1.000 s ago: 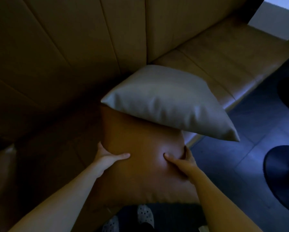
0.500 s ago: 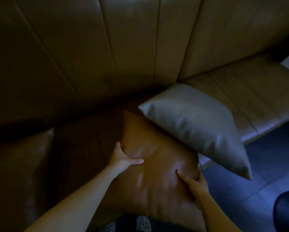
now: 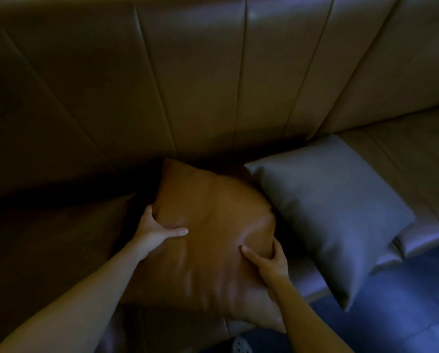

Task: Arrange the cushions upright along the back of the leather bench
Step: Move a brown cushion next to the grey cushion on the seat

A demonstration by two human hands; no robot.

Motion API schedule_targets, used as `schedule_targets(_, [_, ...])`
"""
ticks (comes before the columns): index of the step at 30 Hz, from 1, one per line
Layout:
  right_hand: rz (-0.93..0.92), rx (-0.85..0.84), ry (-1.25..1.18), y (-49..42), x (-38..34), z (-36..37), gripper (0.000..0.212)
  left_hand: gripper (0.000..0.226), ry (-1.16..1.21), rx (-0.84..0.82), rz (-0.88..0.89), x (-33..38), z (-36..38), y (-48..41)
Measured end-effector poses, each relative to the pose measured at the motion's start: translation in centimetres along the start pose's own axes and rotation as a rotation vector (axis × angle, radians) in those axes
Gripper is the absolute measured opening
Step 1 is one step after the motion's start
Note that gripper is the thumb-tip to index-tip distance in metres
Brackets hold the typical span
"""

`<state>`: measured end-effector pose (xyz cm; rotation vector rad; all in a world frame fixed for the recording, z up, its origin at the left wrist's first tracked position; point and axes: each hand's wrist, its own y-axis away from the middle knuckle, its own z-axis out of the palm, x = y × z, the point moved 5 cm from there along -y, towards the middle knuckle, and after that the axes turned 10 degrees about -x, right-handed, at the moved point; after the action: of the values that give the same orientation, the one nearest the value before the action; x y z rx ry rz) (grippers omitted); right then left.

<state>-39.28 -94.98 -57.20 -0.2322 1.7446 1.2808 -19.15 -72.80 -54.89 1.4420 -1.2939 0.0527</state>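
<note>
While the lighting is dim, both hands are plainly seen on the brown cushion (image 3: 213,240), which lies at the centre of the view on the seat of the leather counter (image 3: 417,154). Left hand (image 3: 153,231) grips the cushion's edge at 9 o'clock: thumb laid across the front face, the other fingers wrapped behind and out of sight. Right hand (image 3: 269,261) grips the edge at 4 o'clock, thumb pressed into the front face, fingers (image 3: 279,250) curled over the side. Leather dimples under both thumbs. The cushion is tilted, its far corner at 12 o'clock close to the panelled backrest (image 3: 213,85) (contact there cannot be confirmed in the shadow), its near corner overhanging the seat's front edge toward the wearer.

Grey cushion (image 3: 333,212) lies at 3 o'clock of the brown one, just beside it, slanted, with its near corner projecting past the seat front over the dark floor (image 3: 404,314). Another dark brown cushion (image 3: 60,225) sits at 9 o'clock, largely in shadow; its posture cannot be determined.
</note>
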Motion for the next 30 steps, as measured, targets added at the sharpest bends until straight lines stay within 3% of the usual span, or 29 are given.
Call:
schedule_targets(3, [-0.002,-0.025,0.062,-1.1,-0.4,2.3,0.100,0.125,0.031,-0.007,-0.028,-1.8,-2.3,-1.8])
schedule_targets(9, [0.028,-0.034,0.126,-1.9,0.8,4.1,0.101,0.124,0.101,-0.172,-0.078,-4.4,-2.8,-4.3])
schedule_targets(16, [0.063,0.036,0.146,-1.2,-0.1,4.5,0.101,0.135,0.026,-0.176,-0.126,-4.1,-3.1,-4.2])
schedule_targets(24, [-0.051,0.129,0.216,1.3,-5.5,2.1,0.088,0.110,-0.194,-0.016,0.006,2.5,-0.5,-1.2])
schedule_targets(30, [-0.051,0.223,0.129,2.9,-8.0,-4.5,0.086,0.097,-0.129,-0.249,0.078,8.4,7.7,2.2])
